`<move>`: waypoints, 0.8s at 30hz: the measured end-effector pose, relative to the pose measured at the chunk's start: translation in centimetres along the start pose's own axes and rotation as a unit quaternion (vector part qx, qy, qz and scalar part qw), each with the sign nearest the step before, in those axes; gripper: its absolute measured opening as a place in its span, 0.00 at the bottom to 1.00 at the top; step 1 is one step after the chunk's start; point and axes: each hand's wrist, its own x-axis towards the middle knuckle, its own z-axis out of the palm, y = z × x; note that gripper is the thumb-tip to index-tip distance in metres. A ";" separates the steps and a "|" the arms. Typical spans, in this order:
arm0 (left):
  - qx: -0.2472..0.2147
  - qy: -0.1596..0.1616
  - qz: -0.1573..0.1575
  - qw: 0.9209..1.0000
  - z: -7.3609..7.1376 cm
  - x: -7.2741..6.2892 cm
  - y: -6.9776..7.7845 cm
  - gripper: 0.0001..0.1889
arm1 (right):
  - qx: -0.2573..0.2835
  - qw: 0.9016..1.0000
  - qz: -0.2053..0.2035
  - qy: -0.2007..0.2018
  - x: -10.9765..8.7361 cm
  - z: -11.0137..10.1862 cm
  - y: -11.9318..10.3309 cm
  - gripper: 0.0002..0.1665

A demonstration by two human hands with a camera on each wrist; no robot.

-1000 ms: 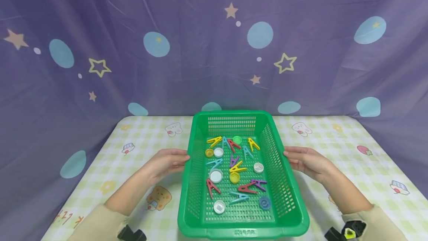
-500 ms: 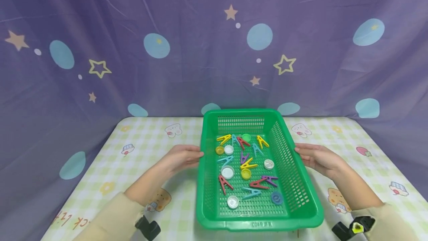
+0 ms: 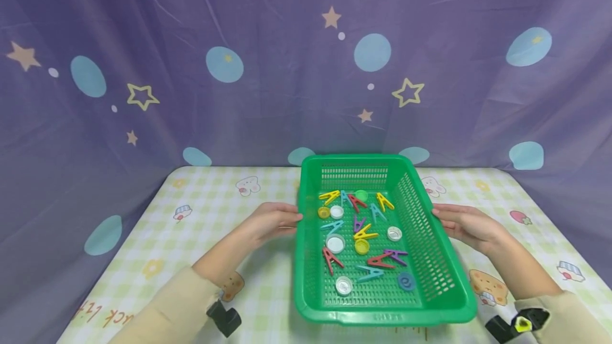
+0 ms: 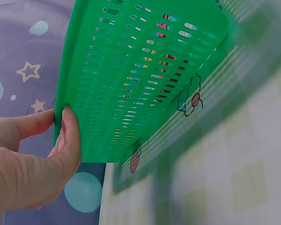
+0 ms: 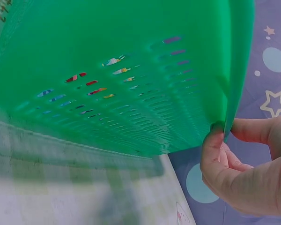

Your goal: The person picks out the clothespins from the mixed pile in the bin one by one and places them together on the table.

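A green plastic basket (image 3: 382, 316) stands right of the table's middle, gripped by its rim on both long sides. My left hand (image 3: 272, 223) pinches the left rim between thumb and fingers, also seen in the left wrist view. On the opposite rim, my right hand (image 3: 470, 227) holds the same way, its fingertips under the lip in the right wrist view. Inside lie several clothespins, among them a yellow clothespin (image 3: 384, 201) and a red clothespin (image 3: 332, 260). Several bottle caps are scattered among them, such as a white cap (image 3: 343, 285) and a blue cap (image 3: 406, 281). The basket appears slightly raised, with shadow beneath it.
A checked tablecloth (image 3: 158, 227) with cartoon prints covers the table. Behind it hangs a purple curtain (image 3: 287, 105) with stars and blue ovals, close to the basket's far end. Black devices sit on both sleeves, including the left wrist device (image 3: 223, 318).
Both hands have carried the basket to the right and slightly away from me, keeping their grip on its rim. The clothespins and caps inside have moved along with it.
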 end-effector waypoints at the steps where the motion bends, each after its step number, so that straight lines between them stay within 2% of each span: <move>1: 0.001 0.000 0.000 1.000 0.0 0.0 0.1 0.21 | 0.001 1.000 -0.002 -0.004 0.0 -0.1 0.0 0.39; 3: 0.002 0.003 0.001 1.000 0.2 0.0 0.1 0.21 | 0.002 1.000 -0.002 -0.006 0.0 -0.2 0.0 0.37; 9: 0.004 0.011 0.002 1.000 0.4 -0.1 0.2 0.20 | 0.005 1.000 -0.003 -0.007 0.1 -0.2 0.1 0.41; 15: -0.002 0.005 -0.002 1.000 0.3 0.1 0.4 0.20 | 0.003 1.000 0.001 0.000 0.1 -0.4 0.3 0.40; 22: -0.005 -0.007 0.001 1.000 0.0 0.0 0.5 0.20 | 0.010 1.000 0.000 -0.002 -0.1 -0.5 0.2 0.22; 24: -0.003 -0.010 0.001 1.000 -0.1 0.0 0.5 0.20 | 0.008 1.000 0.000 -0.002 -0.1 -0.5 0.2 0.23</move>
